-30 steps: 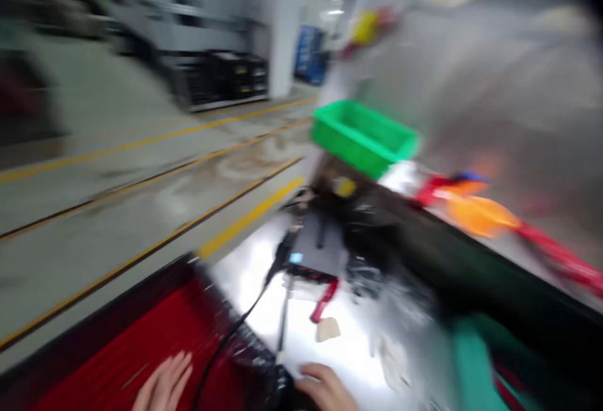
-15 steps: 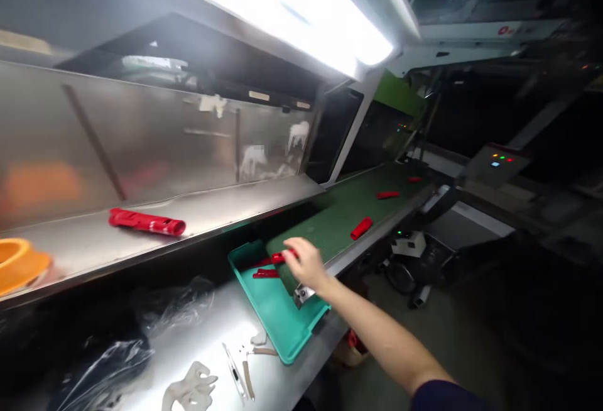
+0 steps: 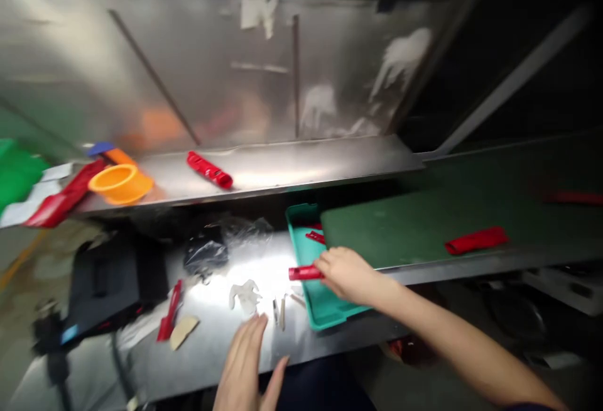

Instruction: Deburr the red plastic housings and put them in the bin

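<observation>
My right hand (image 3: 346, 274) grips a red plastic tube-shaped part (image 3: 304, 272) above the left side of the teal tray (image 3: 325, 321). Further back in that tray lie a few red pieces (image 3: 315, 236), partly under the belt's end. Over the front of the metal table (image 3: 207, 361), my left hand (image 3: 247, 364) is raised with fingers stretched and thumb apart, holding nothing. Just beyond it are a crumpled pale glove (image 3: 245, 296) and a pair of pliers (image 3: 282, 313) beside a slim knife-like tool (image 3: 276, 312).
A green conveyor belt (image 3: 386, 229) comes in from the right, bearing a red part (image 3: 477, 241). Another red part (image 3: 210, 169) and an orange ring (image 3: 121, 183) sit on the raised steel shelf (image 3: 292, 163). Clear plastic bags (image 3: 207, 251) and a red piece (image 3: 170, 312) lie on the table's left.
The view has swung left and down. My right hand has carried the red part from the belt's end toward the tray's left edge. My left hand has come into view.
</observation>
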### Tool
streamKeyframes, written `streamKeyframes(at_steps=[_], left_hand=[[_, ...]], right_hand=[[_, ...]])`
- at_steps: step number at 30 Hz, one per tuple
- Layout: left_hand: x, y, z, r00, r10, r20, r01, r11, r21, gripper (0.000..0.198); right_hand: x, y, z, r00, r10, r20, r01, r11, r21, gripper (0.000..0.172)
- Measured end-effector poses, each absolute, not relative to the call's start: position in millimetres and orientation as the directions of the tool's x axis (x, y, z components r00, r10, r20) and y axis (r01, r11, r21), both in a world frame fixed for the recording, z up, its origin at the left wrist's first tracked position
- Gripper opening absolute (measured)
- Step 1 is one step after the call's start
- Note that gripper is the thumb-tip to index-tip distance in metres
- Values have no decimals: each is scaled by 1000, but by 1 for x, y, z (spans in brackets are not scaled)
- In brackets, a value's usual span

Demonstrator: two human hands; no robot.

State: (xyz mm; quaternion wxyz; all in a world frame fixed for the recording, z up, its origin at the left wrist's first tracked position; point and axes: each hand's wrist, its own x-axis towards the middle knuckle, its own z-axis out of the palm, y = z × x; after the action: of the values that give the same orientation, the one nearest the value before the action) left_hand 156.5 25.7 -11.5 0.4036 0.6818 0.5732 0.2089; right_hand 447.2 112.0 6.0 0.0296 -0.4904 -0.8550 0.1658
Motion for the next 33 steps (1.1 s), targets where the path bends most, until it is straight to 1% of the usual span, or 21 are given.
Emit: streamKeyframes(at_steps=[1,2,3,4,5,6,7,8,9,10,11,13,16,19,22,24,26,27,30,31,33], left_hand=[[156,28,-13,303,946,-115,625,-106,773,57],[155,30,-15,333,935,-124,641,-128,757,62],[152,31,-17,356,916,-187,652,-100,752,67],[148,32,-20,349,895,-277,658,-24,752,69],[142,32,-23,333,873,-357,644,66,762,67],[134,31,-27,295,855,-427,594,186,783,61],[125,30,-31,246,839,-485,506,315,803,50],[114,28,-35,202,822,-533,391,431,813,37],[103,27,-39,164,802,-574,268,524,809,31],[92,25,-41,141,778,-613,155,594,790,36],[81,25,-42,141,756,-639,63,638,768,45],[61,25,-40,166,744,-647,-54,662,747,56],[37,31,-28,200,757,-622,-210,653,727,60],[17,40,-15,243,777,-581,-337,629,701,63],[5,46,-5,307,793,-527,-401,610,684,65],[3,50,1,353,798,-488,-417,601,682,60],[5,52,7,404,798,-446,-433,597,676,54],[7,53,10,436,794,-425,-436,599,672,51],[16,54,15,539,759,-364,-415,616,670,44],[19,54,15,571,746,-344,-400,618,677,42],[28,53,17,629,713,-310,-374,627,683,41]], right_hand=[[424,100,12,-609,784,-122,765,539,-353,14],[402,89,16,-693,710,-124,691,606,-395,19],[382,79,20,-750,652,-115,628,646,-435,27],[366,72,21,-774,627,-90,582,648,-491,31],[353,69,20,-773,632,-59,552,624,-553,36],[343,70,15,-745,667,-29,540,577,-612,39],[334,74,7,-693,721,-8,543,515,-663,36],[326,81,-4,-625,781,0,558,446,-700,30],[318,90,-18,-552,834,-8,584,380,-717,24],[307,99,-35,-485,874,-31,622,319,-715,20],[294,108,-53,-419,906,-63,655,253,-712,22],[261,122,-91,-352,924,-152,693,148,-706,16],[211,130,-136,-289,923,-252,721,36,-692,23],[188,128,-150,-209,939,-273,691,-56,-720,22],[196,125,-131,-108,971,-211,587,-109,-803,29],[210,122,-100,-34,987,-156,476,-121,-871,39],[222,119,-59,20,993,-119,349,-118,-930,48],[226,116,-36,31,994,-106,289,-110,-951,48],[231,105,30,46,998,-41,171,-48,-984,41],[230,100,48,21,1000,-19,134,-21,-991,39],[228,89,73,-61,998,11,6,11,-1000,34]])
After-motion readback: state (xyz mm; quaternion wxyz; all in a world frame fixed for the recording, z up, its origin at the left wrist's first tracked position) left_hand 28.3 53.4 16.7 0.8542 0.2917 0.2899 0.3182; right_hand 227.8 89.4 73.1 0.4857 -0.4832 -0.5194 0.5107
